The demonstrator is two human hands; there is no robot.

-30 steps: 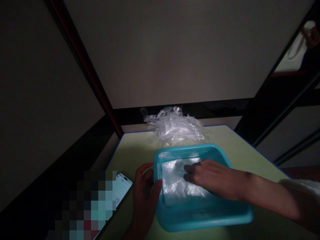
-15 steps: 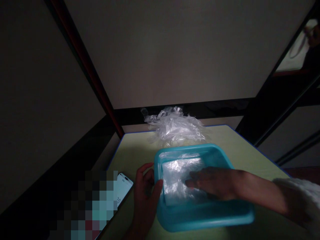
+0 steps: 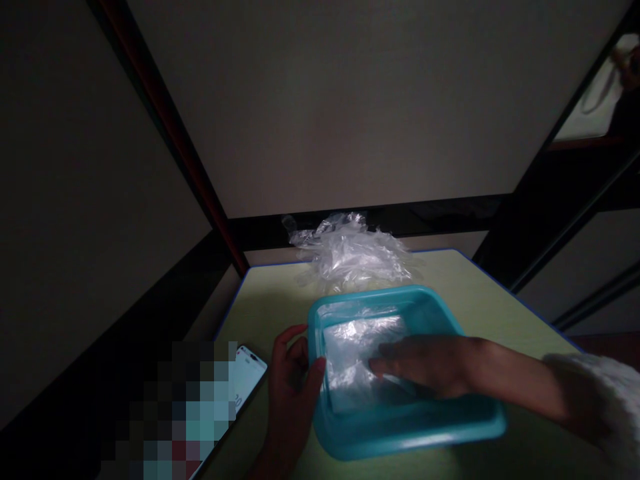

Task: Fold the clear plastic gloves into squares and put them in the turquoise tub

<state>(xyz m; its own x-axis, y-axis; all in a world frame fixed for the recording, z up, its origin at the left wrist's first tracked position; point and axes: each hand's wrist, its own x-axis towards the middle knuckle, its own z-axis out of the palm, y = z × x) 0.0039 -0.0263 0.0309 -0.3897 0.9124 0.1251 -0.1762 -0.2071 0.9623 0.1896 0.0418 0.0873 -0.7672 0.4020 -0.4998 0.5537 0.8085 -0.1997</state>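
Lying flat inside the teal plastic tub (image 3: 410, 437), the right hand (image 3: 425, 365) is spread out, palm down and fingers straight, grasping nothing; its fingertips (image 3: 383, 348) press on the clear plastic bag (image 3: 350, 347) that covers the tub's floor. Most of that bag lies just beyond and to the left of the fingertips, reaching to the tub's left wall, while its near part runs under the palm. It is thin, see-through and creased, catching the light in pale, silvery patches, and looks like a roughly square, flattened piece. The left hand (image 3: 293, 373) sits outside the tub, against its left wall, with the thumb tip on the rim and the fingers loosely curled; whether it truly clamps the wall cannot be told in this dim light. A white fluffy sleeve (image 3: 595, 393) covers the right forearm. Beyond the tub, well past both hands, a crumpled heap of clear plastic bags (image 3: 350, 253) rests at the far edge of the yellow-green table (image 3: 265, 307). A lit phone (image 3: 247, 373) lies just left of the left hand.
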